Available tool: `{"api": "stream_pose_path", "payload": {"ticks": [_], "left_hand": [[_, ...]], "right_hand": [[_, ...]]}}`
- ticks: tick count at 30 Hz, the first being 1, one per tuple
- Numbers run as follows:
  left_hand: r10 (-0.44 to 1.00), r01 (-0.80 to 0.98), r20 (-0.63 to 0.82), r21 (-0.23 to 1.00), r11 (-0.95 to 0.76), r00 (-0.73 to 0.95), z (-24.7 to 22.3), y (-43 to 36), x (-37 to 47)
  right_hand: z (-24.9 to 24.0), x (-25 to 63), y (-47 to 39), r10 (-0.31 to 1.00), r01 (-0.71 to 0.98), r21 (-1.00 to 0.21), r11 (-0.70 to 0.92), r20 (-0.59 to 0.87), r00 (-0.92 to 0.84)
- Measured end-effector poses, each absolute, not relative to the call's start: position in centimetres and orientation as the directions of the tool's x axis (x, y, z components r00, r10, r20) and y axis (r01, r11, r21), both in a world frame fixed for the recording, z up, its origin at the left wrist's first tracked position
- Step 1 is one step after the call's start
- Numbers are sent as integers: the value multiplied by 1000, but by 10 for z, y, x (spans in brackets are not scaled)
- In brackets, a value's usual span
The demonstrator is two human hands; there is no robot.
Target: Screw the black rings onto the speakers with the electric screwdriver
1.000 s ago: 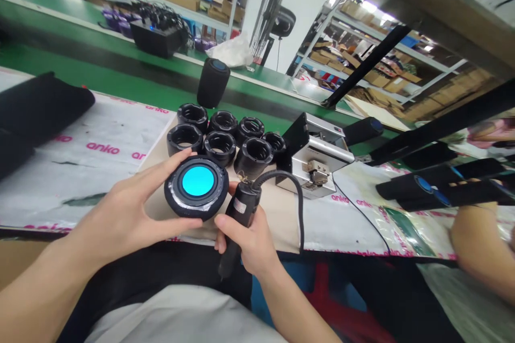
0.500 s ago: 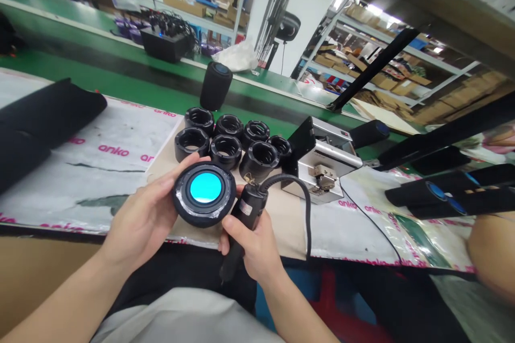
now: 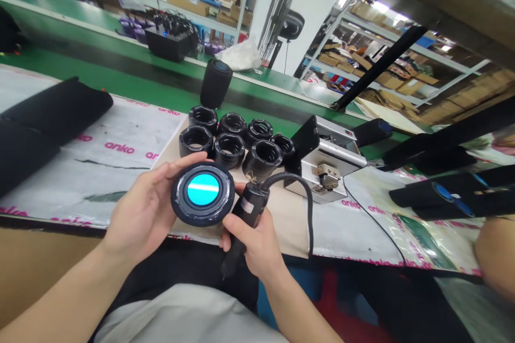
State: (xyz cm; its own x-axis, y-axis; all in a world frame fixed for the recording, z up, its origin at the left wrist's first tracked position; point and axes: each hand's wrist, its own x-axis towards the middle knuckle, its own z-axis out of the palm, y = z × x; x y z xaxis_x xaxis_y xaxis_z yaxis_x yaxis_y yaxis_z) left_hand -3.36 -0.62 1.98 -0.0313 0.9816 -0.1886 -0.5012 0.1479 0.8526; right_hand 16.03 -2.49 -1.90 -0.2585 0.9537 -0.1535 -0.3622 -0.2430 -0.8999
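Left hand (image 3: 139,217) curled round the speaker (image 3: 203,190), held over the mat (image 3: 292,228); right hand (image 3: 259,244) wrapped on the driver (image 3: 250,204), its tip off the speaker. Judged mid-work: seven rings (image 3: 263,156) stand unheld beyond; how much remains cannot be told.

The green workbench (image 3: 169,95) is partly covered by printed plastic sheeting (image 3: 116,127), on which a beige mat (image 3: 287,220) is laid, crowded with black rings (image 3: 259,166)
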Motion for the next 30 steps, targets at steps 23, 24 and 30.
{"api": "stream_pose_path", "payload": {"ticks": [23, 24, 30], "left_hand": [[982, -148, 77, 988, -52, 170, -9, -14, -59], [984, -126, 111, 988, -94, 137, -13, -12, -59], [902, 121, 424, 894, -431, 82, -31, -1, -54]], "right_hand": [[-7, 175, -15, 930, -376, -882, -283, -155, -335], [-3, 177, -15, 931, -379, -886, -269, -138, -337], [11, 187, -14, 931, -380, -900, -213, -69, -357]]}}
